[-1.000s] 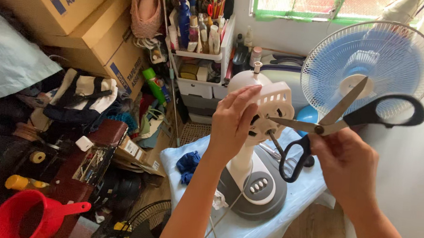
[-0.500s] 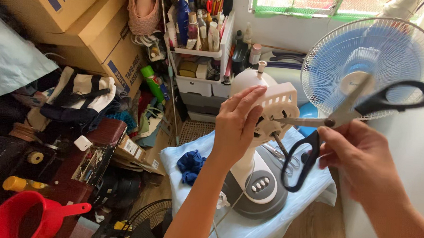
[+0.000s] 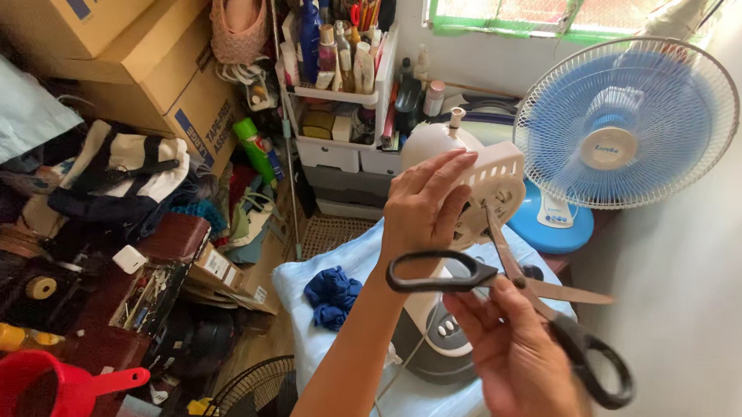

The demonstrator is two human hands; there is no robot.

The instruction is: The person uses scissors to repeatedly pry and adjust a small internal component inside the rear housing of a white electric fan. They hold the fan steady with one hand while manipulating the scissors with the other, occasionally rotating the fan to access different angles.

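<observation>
Two hands are at work over a white fan motor (image 3: 483,194) that stands on its grey base (image 3: 440,346), which sits on a pale blue cloth (image 3: 314,291) spread over a low bench. For containers, I see a white shelf unit (image 3: 343,95) behind it packed with bottles, tubes and a cup of pencils, cardboard boxes (image 3: 132,39) stacked at upper left, and a red funnel (image 3: 34,385) at lower left. My left hand (image 3: 422,207) reaches up from below, wrist straight, fingers curled around the motor's slotted housing, gripping it. My right hand (image 3: 520,368) comes in from lower right, palm up, fingers closed loosely about the scissors (image 3: 512,282) near their pivot; the blades are open, one tip set against the motor's face, the black handles spread left and lower right. A second, blue fan (image 3: 625,121) stands behind, well apart. Compared with half a second ago, the scissors have dropped and swung round: their handles then pointed up toward the blue fan, and the right hand was higher.
</observation>
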